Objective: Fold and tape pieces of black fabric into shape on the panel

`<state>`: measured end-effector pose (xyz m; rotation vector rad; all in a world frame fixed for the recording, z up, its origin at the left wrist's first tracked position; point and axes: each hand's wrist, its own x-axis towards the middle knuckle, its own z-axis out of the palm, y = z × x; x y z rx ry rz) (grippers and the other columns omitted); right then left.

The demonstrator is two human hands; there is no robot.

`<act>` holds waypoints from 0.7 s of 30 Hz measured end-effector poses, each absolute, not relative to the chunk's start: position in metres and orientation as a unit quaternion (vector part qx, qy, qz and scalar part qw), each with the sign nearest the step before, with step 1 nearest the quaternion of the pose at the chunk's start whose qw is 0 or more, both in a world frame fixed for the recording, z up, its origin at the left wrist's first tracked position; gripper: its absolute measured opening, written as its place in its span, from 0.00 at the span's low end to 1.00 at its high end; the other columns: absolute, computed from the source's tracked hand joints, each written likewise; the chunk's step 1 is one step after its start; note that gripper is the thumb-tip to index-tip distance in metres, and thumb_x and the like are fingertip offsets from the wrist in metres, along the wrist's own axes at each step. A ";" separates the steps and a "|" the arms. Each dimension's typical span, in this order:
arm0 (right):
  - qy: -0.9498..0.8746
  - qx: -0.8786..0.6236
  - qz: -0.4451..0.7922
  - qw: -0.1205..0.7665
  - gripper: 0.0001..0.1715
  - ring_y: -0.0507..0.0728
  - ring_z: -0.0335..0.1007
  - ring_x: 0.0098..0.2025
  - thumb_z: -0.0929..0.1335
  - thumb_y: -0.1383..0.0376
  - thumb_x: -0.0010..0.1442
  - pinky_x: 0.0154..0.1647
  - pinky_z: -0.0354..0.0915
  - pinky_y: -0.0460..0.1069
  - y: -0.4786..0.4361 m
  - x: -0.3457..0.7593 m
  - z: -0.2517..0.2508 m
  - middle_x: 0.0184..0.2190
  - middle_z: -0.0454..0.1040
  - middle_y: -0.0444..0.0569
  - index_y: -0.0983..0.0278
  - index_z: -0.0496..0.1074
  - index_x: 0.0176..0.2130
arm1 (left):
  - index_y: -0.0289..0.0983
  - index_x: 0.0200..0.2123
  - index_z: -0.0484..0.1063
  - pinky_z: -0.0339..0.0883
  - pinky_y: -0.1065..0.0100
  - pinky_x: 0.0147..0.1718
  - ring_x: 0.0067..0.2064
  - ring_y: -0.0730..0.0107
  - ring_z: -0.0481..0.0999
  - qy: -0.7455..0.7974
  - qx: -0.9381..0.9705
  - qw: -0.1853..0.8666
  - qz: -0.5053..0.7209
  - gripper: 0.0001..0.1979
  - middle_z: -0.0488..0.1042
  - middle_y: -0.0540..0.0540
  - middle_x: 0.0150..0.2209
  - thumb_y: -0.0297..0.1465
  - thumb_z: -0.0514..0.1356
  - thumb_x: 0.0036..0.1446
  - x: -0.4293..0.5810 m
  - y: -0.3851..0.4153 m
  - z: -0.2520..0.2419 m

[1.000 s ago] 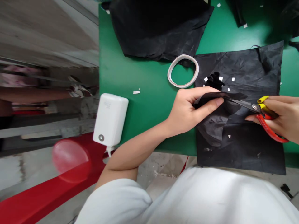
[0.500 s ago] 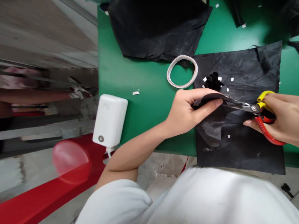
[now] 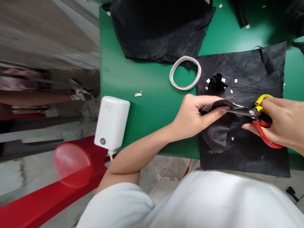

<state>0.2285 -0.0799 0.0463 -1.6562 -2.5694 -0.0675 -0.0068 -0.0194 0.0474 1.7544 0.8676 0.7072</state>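
Between the thumb and fingers of my left hand (image 3: 192, 115) is a folded bit of black fabric (image 3: 215, 105). My right hand (image 3: 285, 122) grips scissors (image 3: 252, 112) with one yellow and one red handle. Their blades are parted and point left, the tips at the fabric by my left thumb. Beneath both hands lies a flat black fabric sheet (image 3: 247, 158). On it are a small heap of black scraps (image 3: 217, 83) and several tiny white bits. Where exactly the blades meet the fabric is hard to make out against the black.
The green table (image 3: 152, 123) carries a roll of white tape (image 3: 173, 77), a white power bank (image 3: 112, 122) with a cable at its left edge, and a larger black fabric piece (image 3: 161, 34) at the back. A red stool (image 3: 42, 196) stands at lower left. Another person's leg (image 3: 35, 96) shows beyond.
The scissors and my right hand have moved a little left, and the blades have opened wider. My left hand has shifted slightly right and down with the fabric.
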 end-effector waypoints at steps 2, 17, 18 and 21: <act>-0.839 -0.542 -0.023 0.035 0.28 0.51 0.56 0.18 0.57 0.42 0.60 0.20 0.39 0.44 -0.080 0.228 0.046 0.19 0.61 0.42 0.61 0.54 0.24 | 0.35 0.34 0.81 0.72 0.78 0.32 0.33 0.72 0.80 0.349 0.732 0.505 0.295 0.07 0.83 0.47 0.34 0.29 0.62 0.56 -0.006 -0.020 0.046; -0.857 -0.511 -0.043 0.043 0.27 0.51 0.57 0.18 0.54 0.47 0.65 0.19 0.41 0.46 -0.078 0.229 0.046 0.19 0.63 0.43 0.62 0.57 0.23 | 0.33 0.34 0.80 0.68 0.78 0.28 0.29 0.75 0.77 0.348 0.736 0.503 0.292 0.08 0.81 0.47 0.30 0.30 0.61 0.56 -0.005 -0.022 0.042; -0.859 -0.508 -0.043 0.045 0.28 0.51 0.57 0.18 0.54 0.47 0.65 0.19 0.40 0.46 -0.078 0.229 0.046 0.19 0.63 0.43 0.62 0.58 0.23 | 0.33 0.34 0.80 0.68 0.78 0.28 0.29 0.74 0.77 0.349 0.735 0.505 0.287 0.08 0.81 0.47 0.31 0.30 0.61 0.56 -0.006 -0.022 0.043; -0.863 -0.501 -0.046 0.047 0.28 0.50 0.55 0.17 0.53 0.50 0.66 0.19 0.39 0.46 -0.077 0.230 0.047 0.18 0.61 0.43 0.62 0.58 0.22 | 0.33 0.35 0.81 0.69 0.78 0.29 0.30 0.74 0.78 0.354 0.734 0.508 0.278 0.09 0.81 0.48 0.31 0.31 0.61 0.56 -0.006 -0.022 0.044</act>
